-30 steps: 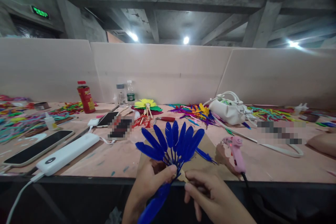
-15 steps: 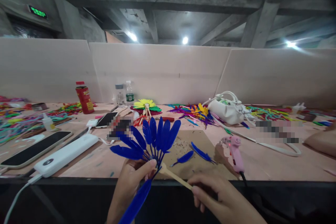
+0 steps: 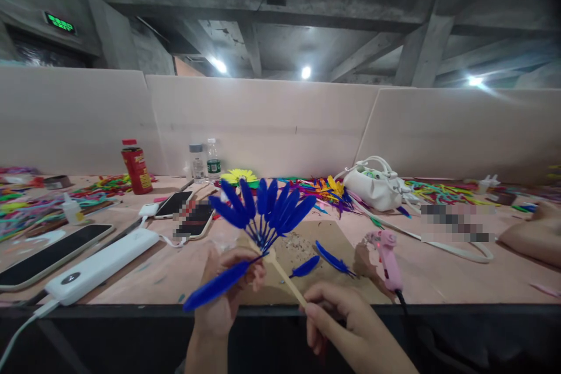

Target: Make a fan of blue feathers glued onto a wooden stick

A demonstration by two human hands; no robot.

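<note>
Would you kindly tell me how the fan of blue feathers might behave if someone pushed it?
The blue feather fan is probably very light, since its feathers look thin and their quills slender. The feather tips spread free, so they would likely bend when pushed. The quills meet at one narrow base, which may be its weakest spot.

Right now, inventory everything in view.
Feather fan: one, blue, front centre
Cardboard: one, brown, centre
Loose feathers: two, blue, on cardboard
Glue gun: one, pink, beside cardboard
Handbag: one, white, back right
Mixed feathers: uncountable, multicoloured, beside handbag
Feather piece: one, yellow, behind fan
Drinks bottles: three, one red, two clear, back left
Phones: at least two, black, left
Power bank: one, white, left
Craft stems: many, multicoloured, both sides
Panels: three, pale, behind table
Exit sign: one, green, upper left
Ceiling lights: three, white, above
Another person's arm: one, right edge
Left hand: one, at fan's base
Right hand: one, holding wooden stick
</note>
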